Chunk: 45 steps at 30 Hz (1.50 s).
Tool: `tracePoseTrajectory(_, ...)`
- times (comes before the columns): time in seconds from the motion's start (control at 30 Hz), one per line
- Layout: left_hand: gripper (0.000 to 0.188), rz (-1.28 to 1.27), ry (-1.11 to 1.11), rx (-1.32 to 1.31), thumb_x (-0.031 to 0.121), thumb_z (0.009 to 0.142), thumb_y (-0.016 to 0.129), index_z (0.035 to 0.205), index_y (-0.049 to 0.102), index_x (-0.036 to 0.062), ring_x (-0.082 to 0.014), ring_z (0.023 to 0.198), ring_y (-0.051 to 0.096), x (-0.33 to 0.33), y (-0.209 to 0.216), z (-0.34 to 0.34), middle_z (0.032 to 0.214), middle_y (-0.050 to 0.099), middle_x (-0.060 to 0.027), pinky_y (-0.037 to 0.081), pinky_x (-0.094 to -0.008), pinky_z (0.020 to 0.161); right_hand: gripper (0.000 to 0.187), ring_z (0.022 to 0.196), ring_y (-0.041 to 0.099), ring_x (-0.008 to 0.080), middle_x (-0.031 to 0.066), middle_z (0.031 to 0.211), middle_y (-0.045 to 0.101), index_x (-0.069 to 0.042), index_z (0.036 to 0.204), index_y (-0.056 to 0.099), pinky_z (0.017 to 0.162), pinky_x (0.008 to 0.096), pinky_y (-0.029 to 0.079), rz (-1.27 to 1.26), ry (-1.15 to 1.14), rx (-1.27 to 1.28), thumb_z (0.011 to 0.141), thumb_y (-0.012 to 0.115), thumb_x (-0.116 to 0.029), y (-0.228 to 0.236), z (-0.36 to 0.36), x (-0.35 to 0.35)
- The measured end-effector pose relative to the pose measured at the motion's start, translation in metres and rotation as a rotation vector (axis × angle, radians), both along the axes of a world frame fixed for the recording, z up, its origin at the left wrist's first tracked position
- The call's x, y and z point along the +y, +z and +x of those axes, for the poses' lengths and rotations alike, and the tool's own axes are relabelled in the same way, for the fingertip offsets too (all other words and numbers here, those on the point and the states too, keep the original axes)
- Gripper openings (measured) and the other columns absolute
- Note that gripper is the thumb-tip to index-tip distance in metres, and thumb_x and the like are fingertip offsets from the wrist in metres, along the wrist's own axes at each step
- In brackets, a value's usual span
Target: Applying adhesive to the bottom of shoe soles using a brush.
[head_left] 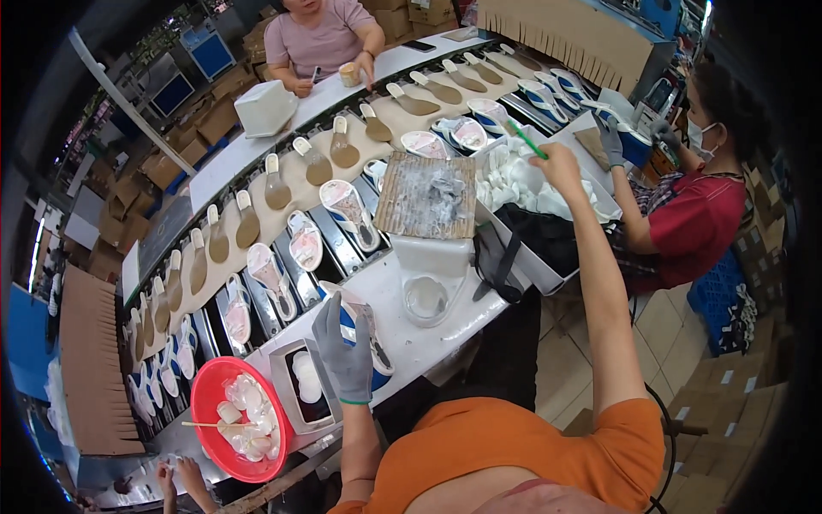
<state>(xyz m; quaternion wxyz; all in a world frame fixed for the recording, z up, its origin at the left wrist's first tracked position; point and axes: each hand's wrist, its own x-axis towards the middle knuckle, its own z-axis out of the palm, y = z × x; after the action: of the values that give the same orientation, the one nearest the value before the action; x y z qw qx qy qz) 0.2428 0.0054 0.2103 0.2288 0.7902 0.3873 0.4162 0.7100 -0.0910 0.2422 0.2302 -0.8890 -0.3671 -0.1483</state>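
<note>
My left hand (345, 351), in a grey glove, is closed on a blue and white shoe (380, 351) at the near edge of the white bench; the hand covers part of the shoe. My bare right hand (562, 169) is raised above a box of crumpled white pieces (524, 184), its fingers wrapped round a thin green-handled tool (525, 139). The tip of that tool is too small to make out. Between my hands, a piece of corrugated cardboard (409, 199) smeared with white and grey residue lies over a white container (425, 297).
Beige soles (318, 170) and blue-white shoes (345, 206) line the curved conveyor. A red basin (214, 420) and an open box (282, 377) stand at my left. One co-worker (702, 206) handles a shoe at right; another person (321, 38) sits opposite.
</note>
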Motion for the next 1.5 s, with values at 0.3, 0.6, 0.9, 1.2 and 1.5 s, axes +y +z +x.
tracePoseTrajectory(0.3,0.039,-0.005,-0.112,-0.110,0.004,0.080,0.065,0.118,0.060,0.0000,-0.0301,0.107,0.055,-0.005,-0.011,0.012,0.113,0.060,-0.0158,0.042,-0.0390,0.095,0.026,0.084,0.063,0.0132,0.0030,0.093,0.066,-0.004,0.104,0.065,0.069,0.0342,0.056,0.110,0.321,1.348,0.087,0.068,-0.023,-0.027,-0.017,-0.018)
tracePoseTrajectory(0.6,0.042,-0.051,-0.291,-0.163,0.006,0.079,0.066,0.120,0.060,0.0014,-0.0301,0.108,0.055,-0.014,0.018,0.039,0.115,0.059,-0.0161,0.042,-0.0380,0.095,0.020,0.055,0.047,0.0045,-0.0056,0.067,0.057,-0.005,0.085,0.069,0.051,0.0218,0.036,0.408,0.374,0.957,0.085,0.071,-0.025,0.041,-0.080,-0.022)
tracePoseTrajectory(0.9,0.051,-0.319,-0.531,-0.244,0.025,0.080,0.069,0.123,0.055,0.0015,-0.0281,0.099,0.059,-0.023,0.054,0.090,0.112,0.062,-0.0149,0.045,-0.0358,0.089,0.010,0.049,0.032,-0.0005,-0.0103,0.059,0.045,-0.005,0.085,0.069,0.044,0.0198,0.021,0.679,0.603,1.273,0.081,0.075,-0.012,0.051,-0.230,0.013)
tracePoseTrajectory(1.2,0.025,-0.551,-0.511,-0.260,0.023,0.092,0.057,0.090,0.065,-0.0015,-0.0165,0.070,0.061,-0.009,0.039,0.053,0.076,0.066,-0.0100,0.044,-0.0291,0.067,0.014,0.050,0.034,-0.0001,-0.0080,0.062,0.051,-0.002,0.091,0.069,0.045,0.0188,0.023,0.522,0.664,1.179,0.081,0.074,-0.009,0.058,-0.242,0.033)
tracePoseTrajectory(1.5,0.014,-0.354,-0.399,-0.033,0.018,0.090,0.060,0.090,0.062,0.0046,-0.0256,0.085,0.057,-0.015,0.029,0.022,0.083,0.063,-0.0092,0.042,-0.0375,0.077,0.009,0.063,0.050,0.0042,-0.0028,0.070,0.061,0.001,0.084,0.070,0.058,0.0196,0.038,0.625,0.703,0.872,0.080,0.073,-0.006,0.057,-0.239,0.047)
